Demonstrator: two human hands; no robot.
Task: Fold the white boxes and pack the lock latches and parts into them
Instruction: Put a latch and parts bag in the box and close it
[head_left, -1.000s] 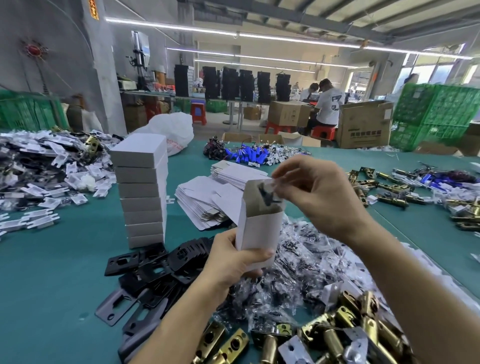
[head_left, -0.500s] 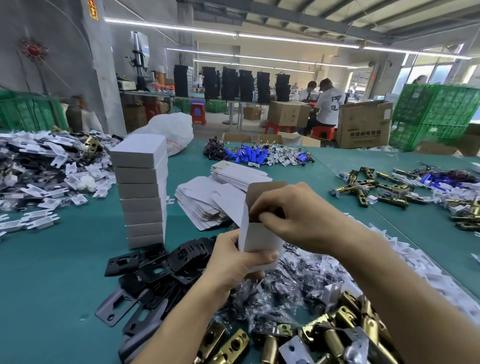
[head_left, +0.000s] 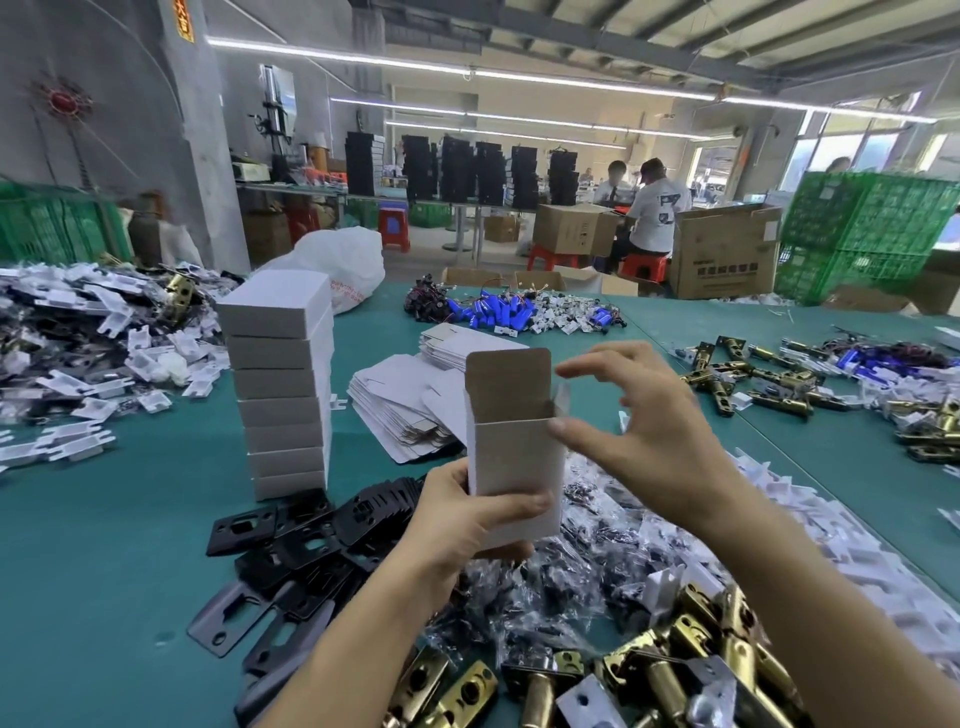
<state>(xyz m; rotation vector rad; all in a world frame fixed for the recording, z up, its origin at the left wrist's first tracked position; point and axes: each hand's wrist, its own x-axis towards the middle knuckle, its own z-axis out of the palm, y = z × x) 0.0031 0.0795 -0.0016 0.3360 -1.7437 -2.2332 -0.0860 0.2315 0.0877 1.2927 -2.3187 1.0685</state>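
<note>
We hold the white box (head_left: 514, 467) upright in our left hand (head_left: 462, 530), over the near desk (head_left: 104, 571), top flap open. Our right hand (head_left: 644, 436) is beside it, fingers wide and empty. Next, we think, a lock latch (head_left: 670, 649) goes in.

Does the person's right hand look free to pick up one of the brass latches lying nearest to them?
Probably yes. The right hand is open and holds nothing, beside the white box that the left hand grips. The brass latches lie uncovered in a heap just below that forearm.
</note>
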